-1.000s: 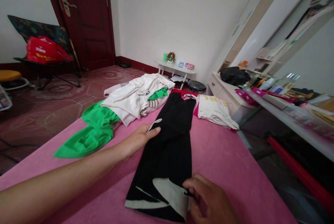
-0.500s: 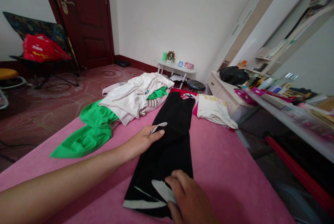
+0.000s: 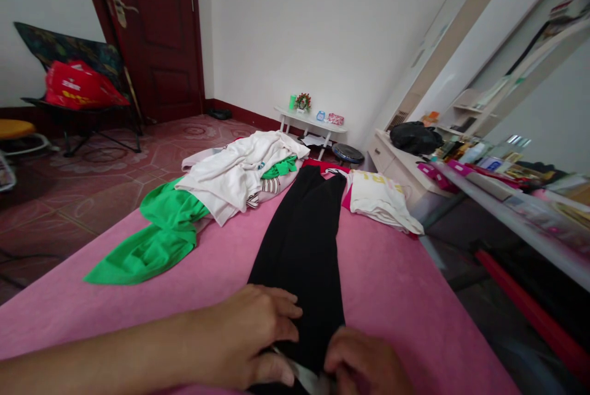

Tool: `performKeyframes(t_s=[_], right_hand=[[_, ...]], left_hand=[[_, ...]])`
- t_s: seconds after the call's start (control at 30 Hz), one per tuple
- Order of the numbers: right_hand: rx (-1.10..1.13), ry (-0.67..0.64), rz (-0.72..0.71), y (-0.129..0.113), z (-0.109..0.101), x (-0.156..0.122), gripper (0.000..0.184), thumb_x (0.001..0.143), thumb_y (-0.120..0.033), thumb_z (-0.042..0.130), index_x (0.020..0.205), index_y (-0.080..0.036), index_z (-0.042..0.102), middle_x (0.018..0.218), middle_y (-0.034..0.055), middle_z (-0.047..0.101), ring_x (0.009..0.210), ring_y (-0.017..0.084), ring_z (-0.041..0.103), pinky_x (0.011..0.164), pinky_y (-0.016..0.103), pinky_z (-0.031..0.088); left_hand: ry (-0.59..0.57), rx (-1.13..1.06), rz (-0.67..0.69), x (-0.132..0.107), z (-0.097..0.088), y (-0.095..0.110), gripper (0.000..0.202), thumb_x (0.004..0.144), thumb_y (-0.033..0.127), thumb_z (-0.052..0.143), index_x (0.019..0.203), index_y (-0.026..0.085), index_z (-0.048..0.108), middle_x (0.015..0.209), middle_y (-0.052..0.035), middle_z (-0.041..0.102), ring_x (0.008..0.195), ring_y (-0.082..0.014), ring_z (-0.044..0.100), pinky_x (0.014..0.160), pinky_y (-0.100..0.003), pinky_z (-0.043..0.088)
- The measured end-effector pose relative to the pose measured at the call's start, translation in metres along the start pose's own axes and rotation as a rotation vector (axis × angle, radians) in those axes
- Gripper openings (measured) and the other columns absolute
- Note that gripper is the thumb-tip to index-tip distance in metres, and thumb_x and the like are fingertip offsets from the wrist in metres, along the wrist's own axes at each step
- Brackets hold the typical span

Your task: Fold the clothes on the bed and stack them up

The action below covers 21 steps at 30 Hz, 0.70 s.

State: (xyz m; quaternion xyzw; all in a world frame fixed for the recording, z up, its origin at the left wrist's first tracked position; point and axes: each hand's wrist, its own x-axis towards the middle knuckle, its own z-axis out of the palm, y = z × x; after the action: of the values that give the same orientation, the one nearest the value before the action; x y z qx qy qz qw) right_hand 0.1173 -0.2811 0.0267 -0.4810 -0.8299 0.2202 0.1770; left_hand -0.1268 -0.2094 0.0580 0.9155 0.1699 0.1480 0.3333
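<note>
Black garment [image 3: 302, 235] under hands [image 3: 260, 330], yellow "RL" lettering [image 3: 378, 179]

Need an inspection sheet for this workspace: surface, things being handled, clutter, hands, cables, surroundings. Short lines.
Surface: flat, pink cloth-covered surface.
Handled things: long black fabric garment, lying lengthwise; pale patch at its near end.
Clutter: crumpled white cloth garment and bunched bright green cloth garment at left; folded white cloth garment with yellow lettering at far right.
Hands: left hand and right hand at the black garment's near end; grip unclear.
Cables: thin, dark cable-like line, floor, left edge.
Surroundings: dark red panelled door; red plastic bag on folding fabric chair.
</note>
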Motion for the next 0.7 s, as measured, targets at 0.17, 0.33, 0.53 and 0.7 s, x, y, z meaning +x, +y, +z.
performKeyframes(t_s=[0.17,0.33,0.53,0.7], right_hand=[[-0.291,0.302,0.025,0.045,-0.027,0.012,0.047,0.082,-0.006,0.038,0.12,-0.023,0.058,0.12,0.0077,0.06,0.113,0.019,0.055,0.095,0.035,0.048],[-0.368,0.225,-0.087,0.078,-0.023,0.038,0.06,0.083,-0.004,0.035,0.138,-0.028,0.043,0.146,0.0061,0.039,0.135,0.019,0.034,0.108,0.044,0.037],[-0.325,0.12,-0.227,0.075,-0.03,0.068,0.056,0.082,-0.002,0.034,0.127,-0.027,0.056,0.139,0.0058,0.05,0.136,0.02,0.034,0.107,0.051,0.032],[-0.181,0.188,-0.418,0.058,-0.02,0.064,0.03,0.09,-0.016,0.037,0.103,-0.023,0.063,0.106,0.0063,0.072,0.102,0.017,0.065,0.1,0.043,0.043]], left_hand=[[0.126,0.146,-0.015,-0.009,-0.029,-0.042,0.035,0.091,0.014,0.041,0.117,0.024,0.062,0.115,-0.0064,0.066,0.108,-0.0192,0.06,0.095,-0.03,0.046],[0.244,0.44,-0.054,-0.01,-0.046,-0.111,0.06,0.08,0.004,0.047,0.134,0.032,0.048,0.147,-0.0051,0.038,0.133,-0.0275,0.036,0.109,-0.047,0.031],[0.13,0.34,0.128,0.012,-0.045,-0.116,0.045,0.084,0.009,0.045,0.122,0.029,0.06,0.141,-0.0044,0.047,0.136,-0.0247,0.032,0.111,-0.043,0.029],[0.046,0.15,0.237,0.009,-0.046,-0.078,0.033,0.087,0.011,0.04,0.104,0.025,0.065,0.108,-0.0029,0.069,0.112,-0.0204,0.059,0.109,-0.04,0.033]])
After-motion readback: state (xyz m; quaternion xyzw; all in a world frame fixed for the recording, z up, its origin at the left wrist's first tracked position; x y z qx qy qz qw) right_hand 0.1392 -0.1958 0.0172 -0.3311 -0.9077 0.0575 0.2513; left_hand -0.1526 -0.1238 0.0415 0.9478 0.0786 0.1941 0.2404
